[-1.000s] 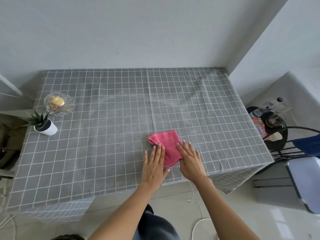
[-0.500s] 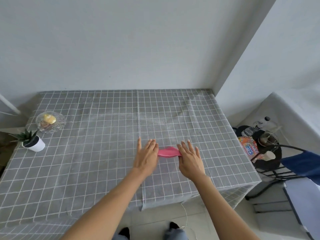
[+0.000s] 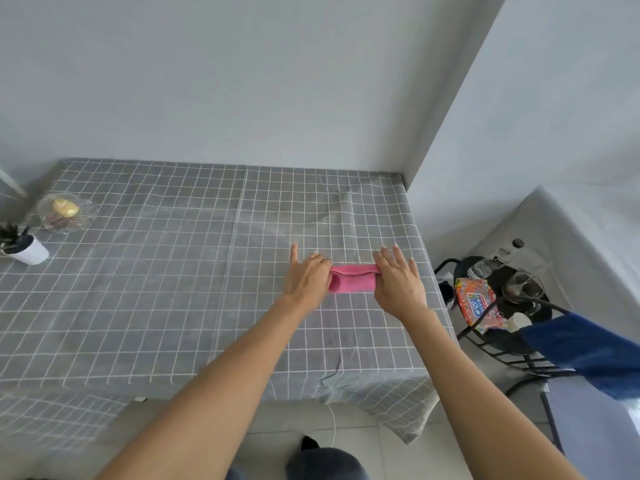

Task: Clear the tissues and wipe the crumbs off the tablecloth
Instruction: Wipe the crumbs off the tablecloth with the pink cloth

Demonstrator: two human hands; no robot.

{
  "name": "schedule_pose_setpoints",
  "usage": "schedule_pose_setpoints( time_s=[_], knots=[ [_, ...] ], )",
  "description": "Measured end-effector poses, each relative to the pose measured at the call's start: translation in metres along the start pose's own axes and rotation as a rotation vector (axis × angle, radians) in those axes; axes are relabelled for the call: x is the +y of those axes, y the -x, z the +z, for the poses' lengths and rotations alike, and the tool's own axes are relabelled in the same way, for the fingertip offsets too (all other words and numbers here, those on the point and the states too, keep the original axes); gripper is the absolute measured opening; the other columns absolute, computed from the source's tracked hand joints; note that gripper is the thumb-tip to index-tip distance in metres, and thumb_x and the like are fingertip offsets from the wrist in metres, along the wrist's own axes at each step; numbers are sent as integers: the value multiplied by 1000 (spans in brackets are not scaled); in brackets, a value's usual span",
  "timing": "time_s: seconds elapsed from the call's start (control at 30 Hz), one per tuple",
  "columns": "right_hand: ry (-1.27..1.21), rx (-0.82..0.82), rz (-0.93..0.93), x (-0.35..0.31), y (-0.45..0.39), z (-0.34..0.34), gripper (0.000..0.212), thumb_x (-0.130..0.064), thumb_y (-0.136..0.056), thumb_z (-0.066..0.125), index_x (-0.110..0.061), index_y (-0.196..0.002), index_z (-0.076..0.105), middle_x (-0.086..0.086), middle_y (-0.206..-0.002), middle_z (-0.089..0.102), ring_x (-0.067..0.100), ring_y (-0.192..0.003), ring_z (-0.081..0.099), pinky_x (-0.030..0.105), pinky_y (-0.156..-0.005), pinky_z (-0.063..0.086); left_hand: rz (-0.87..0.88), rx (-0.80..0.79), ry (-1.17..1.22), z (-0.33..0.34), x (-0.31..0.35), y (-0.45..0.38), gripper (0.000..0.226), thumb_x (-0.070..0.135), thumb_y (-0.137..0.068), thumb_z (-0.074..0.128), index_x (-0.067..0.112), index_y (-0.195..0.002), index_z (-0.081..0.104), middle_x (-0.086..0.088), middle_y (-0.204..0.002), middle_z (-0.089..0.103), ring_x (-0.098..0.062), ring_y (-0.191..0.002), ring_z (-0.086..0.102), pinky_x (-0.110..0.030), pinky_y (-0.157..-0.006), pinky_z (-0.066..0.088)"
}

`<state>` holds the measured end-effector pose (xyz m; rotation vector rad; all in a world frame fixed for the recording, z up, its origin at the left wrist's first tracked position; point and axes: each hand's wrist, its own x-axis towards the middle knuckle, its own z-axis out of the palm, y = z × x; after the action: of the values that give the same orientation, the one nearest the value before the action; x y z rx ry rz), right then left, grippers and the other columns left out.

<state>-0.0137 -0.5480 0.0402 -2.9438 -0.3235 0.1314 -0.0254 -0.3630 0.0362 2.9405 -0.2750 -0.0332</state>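
Observation:
A grey tablecloth (image 3: 173, 289) with a white grid covers the table. A pink cloth (image 3: 353, 282), folded into a short narrow band, lies on it near the right side. My left hand (image 3: 306, 280) grips the cloth's left end, fingers curled and one finger sticking out straight. My right hand (image 3: 398, 282) pinches the right end, with its fingers spread over the top fold. I see no tissues or crumbs on the tablecloth.
A glass dish (image 3: 65, 211) holding something yellow and a small plant in a white pot (image 3: 29, 251) stand at the far left. Right of the table are a black wire stand (image 3: 498, 299) with glasses and a colourful packet, and blue fabric (image 3: 588, 355). Walls close off the back and right.
Both hands have moved the pink cloth away from the front edge, toward the right side. It was flat under my palms; now it is folded into a narrow band held at both ends.

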Motion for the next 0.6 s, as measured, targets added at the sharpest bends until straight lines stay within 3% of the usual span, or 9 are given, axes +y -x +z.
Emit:
schedule_pose_setpoints(
  time_s=[0.13,0.27,0.4,0.5,0.6],
  knots=[
    [-4,60,14,25,13,6,54,-10,-98,35,-13,-150,21,4,-159,17,22,-148,3,42,-120,5,-18,21,-63,13,26,-3,49,7,-93,52,11,-140,41,-4,-142,49,-18,-138,38,-52,-116,-5],
    [25,-105,18,40,51,46,62,-7,-96,37,-12,-152,12,4,-160,11,20,-148,-1,40,-120,2,-16,-124,-157,55,41,32,65,2,-93,45,7,-151,16,-8,-155,26,-20,-144,24,-54,-116,-10],
    [6,-242,2,46,85,82,63,-6,-95,35,-15,-153,11,1,-161,9,19,-148,-2,39,-119,0,-23,-279,-182,88,49,71,66,7,-95,43,6,-151,9,-11,-158,16,-21,-147,16,-55,-116,-9],
    [-4,-261,6,48,95,91,64,-6,-95,32,-17,-153,7,-1,-161,5,17,-148,-2,37,-119,-2,-52,-306,-179,92,53,84,63,13,-98,38,5,-151,4,-12,-159,9,-22,-147,12,-55,-116,-7],
    [-17,-260,5,51,95,94,65,-6,-95,32,-17,-153,6,-1,-161,4,17,-148,-3,36,-119,-2,-69,-301,-182,92,58,85,59,16,-100,36,2,-150,9,-17,-157,15,-27,-146,15,-54,-114,-13]
  ],
)
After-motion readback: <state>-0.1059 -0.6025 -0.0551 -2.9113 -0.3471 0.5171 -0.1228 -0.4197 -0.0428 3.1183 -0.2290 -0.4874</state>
